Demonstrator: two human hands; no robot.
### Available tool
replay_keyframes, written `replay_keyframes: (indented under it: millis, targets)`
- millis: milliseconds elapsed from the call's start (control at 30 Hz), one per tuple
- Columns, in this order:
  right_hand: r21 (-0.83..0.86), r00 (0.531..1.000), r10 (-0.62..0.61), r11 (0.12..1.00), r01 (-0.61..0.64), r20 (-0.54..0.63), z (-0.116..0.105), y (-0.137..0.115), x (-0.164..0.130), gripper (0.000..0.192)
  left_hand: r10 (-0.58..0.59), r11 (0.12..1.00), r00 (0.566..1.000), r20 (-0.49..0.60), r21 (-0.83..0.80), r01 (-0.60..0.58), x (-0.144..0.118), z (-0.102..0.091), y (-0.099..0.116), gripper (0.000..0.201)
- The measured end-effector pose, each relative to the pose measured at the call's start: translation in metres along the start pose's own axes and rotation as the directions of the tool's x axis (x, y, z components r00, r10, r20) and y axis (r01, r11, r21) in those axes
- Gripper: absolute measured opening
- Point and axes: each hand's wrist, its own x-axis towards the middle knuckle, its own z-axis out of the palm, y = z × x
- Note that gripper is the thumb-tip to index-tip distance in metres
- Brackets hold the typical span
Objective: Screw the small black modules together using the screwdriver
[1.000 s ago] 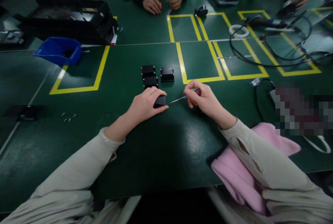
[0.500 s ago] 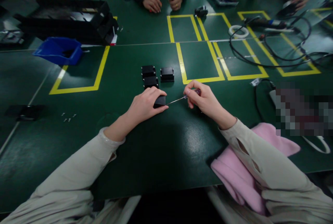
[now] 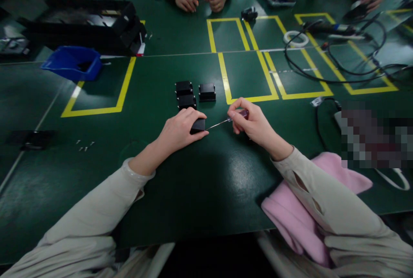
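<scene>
1. The small black box (image 3: 198, 125) lies on the green table (image 3: 200, 192), just this side of the yellow-taped rectangle (image 3: 247, 75).
2. The left hand (image 3: 180, 131) covers it, fingers curled over the top and pressing it flat.
3. The right hand (image 3: 254, 123) pinches a slim screwdriver (image 3: 226, 121) between thumb and fingertips, its tip at the box's right edge.
4. Three more black boxes (image 3: 190, 94) sit grouped just left of that rectangle, beyond the held one; I'd judge those finished and this one mid-way.
5. Loose screws (image 3: 84, 146) lie well left of the rectangle.
6. A pink cloth (image 3: 290, 209) sits near the right sleeve.
</scene>
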Motion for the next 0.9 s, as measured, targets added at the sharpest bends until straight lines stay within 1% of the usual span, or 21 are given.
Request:
replay_keyframes:
  millis: [133,333,467,533,600,733,900]
  targets:
    - [0.031,1.0,-0.028,0.999,0.028,0.005,0.0001,-0.0001,-0.0002,0.02,-0.003,1.0,1.0,0.003,0.0,0.003,0.0,0.0,0.0003,0.04]
    - [-0.044,1.0,0.012,0.999,-0.012,-0.001,-0.0007,-0.0009,-0.0006,0.03,0.002,1.0,1.0,0.0,-0.014,-0.002,-0.0004,-0.0004,0.0,0.04]
    - [0.014,1.0,-0.026,1.0,0.026,0.006,-0.0004,0.0018,-0.0001,0.021,0.004,1.0,1.0,-0.001,-0.003,-0.004,-0.0006,-0.0004,0.0001,0.039]
    - [0.017,0.999,-0.032,0.999,0.032,0.003,-0.0004,0.0019,-0.0002,0.02,0.006,1.0,1.0,-0.001,-0.003,-0.006,-0.0007,-0.0003,0.0002,0.039]
    - [0.001,1.0,-0.013,1.0,0.013,-0.002,-0.0004,0.0009,-0.0005,0.023,0.007,1.0,1.0,-0.002,-0.007,-0.007,-0.0007,-0.0001,0.0,0.039]
    - [-0.042,1.0,0.009,0.999,-0.009,-0.011,0.0,-0.0007,-0.0009,0.035,0.004,1.0,1.0,-0.003,-0.017,-0.004,-0.0005,0.0002,-0.0003,0.039]
    - [0.049,1.0,-0.019,0.999,0.02,-0.012,0.0004,0.0019,-0.0003,0.025,0.002,1.0,1.0,0.001,-0.014,-0.002,-0.0002,-0.0003,0.0005,0.039]
